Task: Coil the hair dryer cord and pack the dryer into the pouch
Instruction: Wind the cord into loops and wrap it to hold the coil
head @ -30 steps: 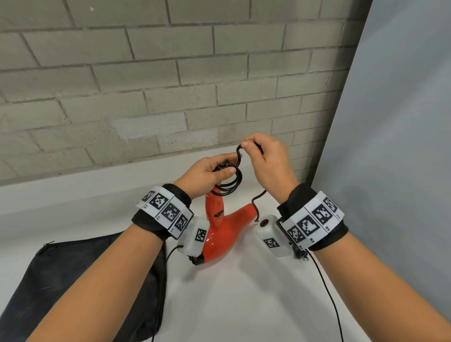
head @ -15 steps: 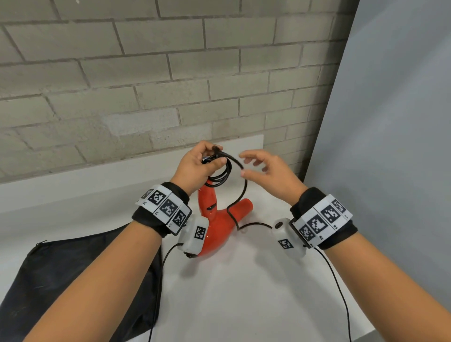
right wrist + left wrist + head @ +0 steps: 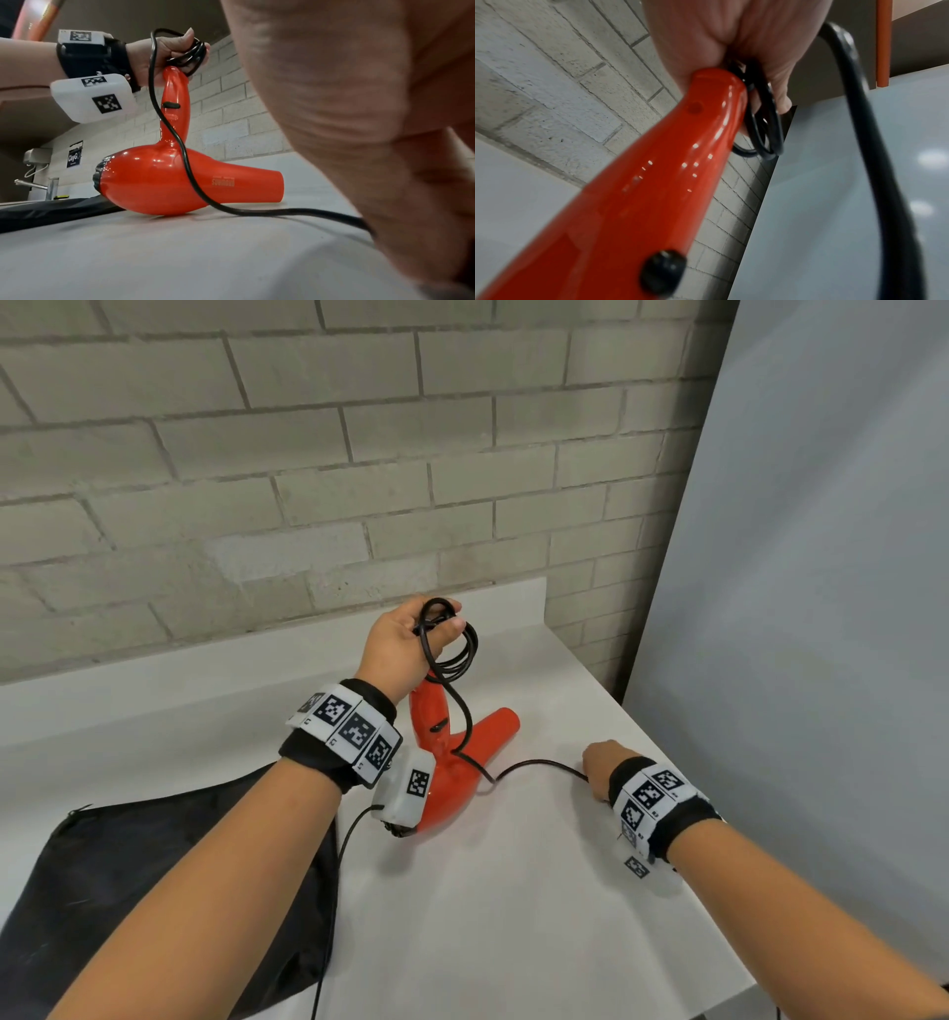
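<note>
From above, the left hand point(image 3: 405, 642) grips black cord coils point(image 3: 452, 654) at the top of the red hair dryer point(image 3: 462, 762), whose body rests on the white counter point(image 3: 513, 891). The right hand point(image 3: 603, 765) closes around the loose cord point(image 3: 534, 765) down on the counter. The black pouch point(image 3: 154, 875) lies flat at the left. At the left wrist, fingers point(image 3: 777, 81) curl round the coils point(image 3: 765, 125) against the dryer's handle point(image 3: 680, 162). The right wrist view shows the dryer point(image 3: 180, 186) standing handle-up, cord point(image 3: 282, 213) trailing under the right hand point(image 3: 372, 121).
</note>
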A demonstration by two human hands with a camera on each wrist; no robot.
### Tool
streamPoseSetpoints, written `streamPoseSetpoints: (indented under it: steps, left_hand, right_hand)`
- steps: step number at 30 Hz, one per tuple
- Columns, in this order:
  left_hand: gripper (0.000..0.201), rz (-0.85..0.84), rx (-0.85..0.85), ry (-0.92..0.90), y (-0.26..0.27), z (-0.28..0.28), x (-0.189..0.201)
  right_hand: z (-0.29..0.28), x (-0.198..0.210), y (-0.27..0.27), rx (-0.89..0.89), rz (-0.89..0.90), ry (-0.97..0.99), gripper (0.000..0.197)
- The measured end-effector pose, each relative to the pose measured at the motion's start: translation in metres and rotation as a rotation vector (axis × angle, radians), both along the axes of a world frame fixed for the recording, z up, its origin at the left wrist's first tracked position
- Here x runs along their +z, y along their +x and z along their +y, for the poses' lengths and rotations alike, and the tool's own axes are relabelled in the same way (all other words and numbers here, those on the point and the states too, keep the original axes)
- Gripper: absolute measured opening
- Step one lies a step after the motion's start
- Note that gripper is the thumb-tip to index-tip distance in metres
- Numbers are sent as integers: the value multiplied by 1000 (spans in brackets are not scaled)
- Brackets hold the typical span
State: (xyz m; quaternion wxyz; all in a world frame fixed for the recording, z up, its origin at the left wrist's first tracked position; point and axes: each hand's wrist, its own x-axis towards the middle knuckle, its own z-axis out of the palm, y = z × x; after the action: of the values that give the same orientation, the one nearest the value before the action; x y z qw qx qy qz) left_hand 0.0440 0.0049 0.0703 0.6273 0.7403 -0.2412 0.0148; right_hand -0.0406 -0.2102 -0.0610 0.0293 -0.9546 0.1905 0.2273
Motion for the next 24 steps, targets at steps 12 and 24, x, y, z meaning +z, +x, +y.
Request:
streamPoseSetpoints:
  steps: [12, 24]
  left_hand:
    - [21, -94, 55, 45, 6, 1, -5]
    - [19, -58, -44, 25, 5, -5, -6]
  right_hand:
    - [36, 82, 0, 106, -1384, 724, 15]
    - [92, 101, 20, 327, -1372, 813, 10]
